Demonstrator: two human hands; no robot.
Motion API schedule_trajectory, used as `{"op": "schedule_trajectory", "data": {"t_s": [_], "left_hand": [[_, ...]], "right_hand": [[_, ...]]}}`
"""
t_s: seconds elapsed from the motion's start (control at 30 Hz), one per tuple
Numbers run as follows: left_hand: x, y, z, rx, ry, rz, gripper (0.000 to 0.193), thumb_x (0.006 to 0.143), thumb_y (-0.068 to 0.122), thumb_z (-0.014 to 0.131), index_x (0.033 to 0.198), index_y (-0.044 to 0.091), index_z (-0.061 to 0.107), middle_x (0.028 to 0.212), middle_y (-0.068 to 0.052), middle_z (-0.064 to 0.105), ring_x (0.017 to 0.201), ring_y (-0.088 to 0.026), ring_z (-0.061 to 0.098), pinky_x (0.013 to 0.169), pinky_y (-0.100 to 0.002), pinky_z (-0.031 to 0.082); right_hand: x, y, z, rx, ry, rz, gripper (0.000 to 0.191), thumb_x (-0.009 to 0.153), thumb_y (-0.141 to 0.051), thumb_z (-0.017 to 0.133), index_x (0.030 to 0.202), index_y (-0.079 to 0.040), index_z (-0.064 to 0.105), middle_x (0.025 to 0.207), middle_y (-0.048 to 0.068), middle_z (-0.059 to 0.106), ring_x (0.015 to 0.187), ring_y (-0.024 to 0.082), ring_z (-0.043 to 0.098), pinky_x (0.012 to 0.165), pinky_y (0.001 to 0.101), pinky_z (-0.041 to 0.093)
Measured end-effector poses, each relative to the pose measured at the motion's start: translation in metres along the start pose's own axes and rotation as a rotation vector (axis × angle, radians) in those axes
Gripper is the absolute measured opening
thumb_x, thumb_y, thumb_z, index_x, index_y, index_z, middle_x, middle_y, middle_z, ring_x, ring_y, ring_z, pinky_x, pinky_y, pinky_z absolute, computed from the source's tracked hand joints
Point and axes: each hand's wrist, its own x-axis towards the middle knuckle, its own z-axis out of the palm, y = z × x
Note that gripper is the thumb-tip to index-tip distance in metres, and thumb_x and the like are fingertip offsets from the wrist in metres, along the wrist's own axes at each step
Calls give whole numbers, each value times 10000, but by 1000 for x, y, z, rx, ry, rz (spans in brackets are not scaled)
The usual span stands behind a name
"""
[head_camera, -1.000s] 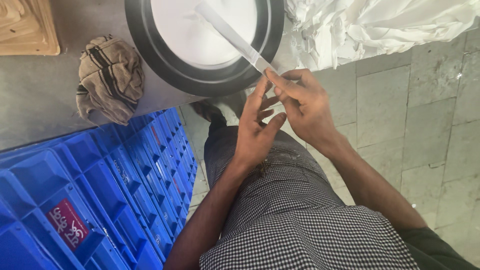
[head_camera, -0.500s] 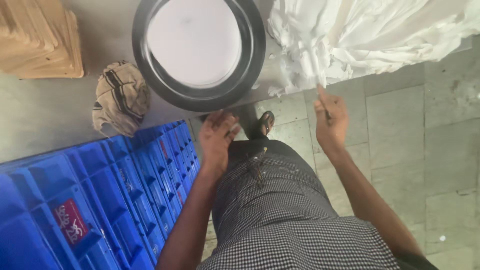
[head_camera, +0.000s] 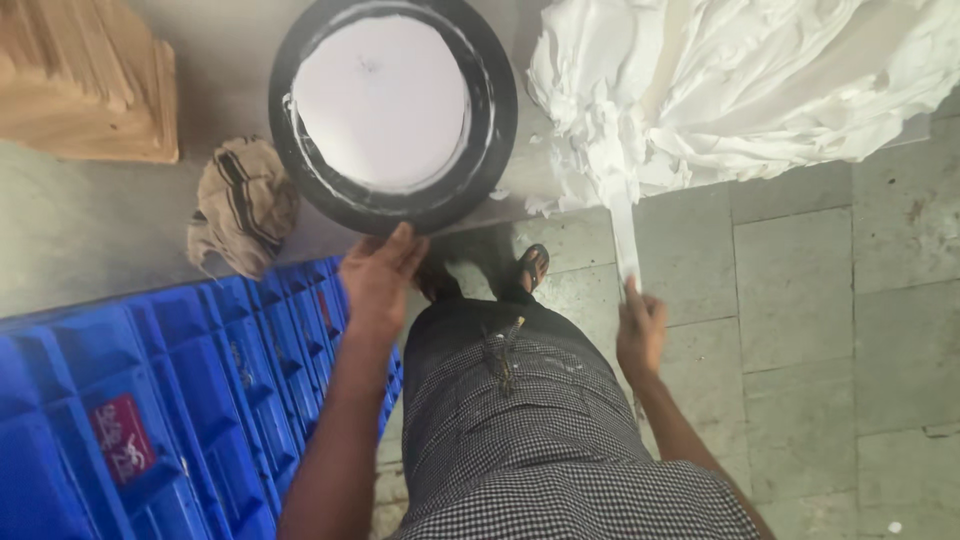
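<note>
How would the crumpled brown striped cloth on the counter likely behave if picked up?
The striped cloth lies bunched in soft folds, so it would probably hang floppy and feel light. Being fabric, it is unlikely to roll, tip or break. It sits apart from the left hand.

Floor of grey rectangular stone tiles (head_camera: 800, 300) with visible joints, lightly stained, extends below and right of the right hand. A grey worn work surface (head_camera: 90, 230) runs above the left hand. Stacked blue plastic crates (head_camera: 150, 400) stand left of the left hand. A pale wooden block (head_camera: 90, 80) sits on the surface, far upper left. Light is even and diffuse.
</note>
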Motion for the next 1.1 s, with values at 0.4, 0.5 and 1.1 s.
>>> {"op": "schedule_trajectory", "data": {"t_s": [0.4, 0.5, 1.1], "left_hand": [[155, 104, -35, 10, -93, 32, 400, 974, 329, 701, 1225, 19, 692, 1158, -85, 746, 1089, -230, 703, 972, -369, 573], [185, 130, -12, 372, -193, 180, 514, 957, 430, 678, 1223, -9, 703, 1121, -107, 754, 1007, -223, 707, 876, -364, 583], [82, 103, -124, 1280, 456, 823, 874, 788, 466, 845, 1492, 79, 501, 1550, -322, 326, 1436, -561, 229, 1145, -638, 217]], "right_hand": [[78, -184, -28, 501, -112, 79, 530, 1113, -291, 444, 1600, -96, 373, 1015, 76, 685, 622, 70, 572, 527, 236, 478], [108, -231, -20, 400, -220, 40, 550, 1090, -302, 475, 1594, -110, 368, 927, 66, 706, 559, 70, 570, 522, 251, 493], [37, -213, -50, 31, -304, 16, 549, 1025, -99, 569, 1563, -174, 486, 867, 82, 702, 580, 108, 527, 553, 295, 481]]}}
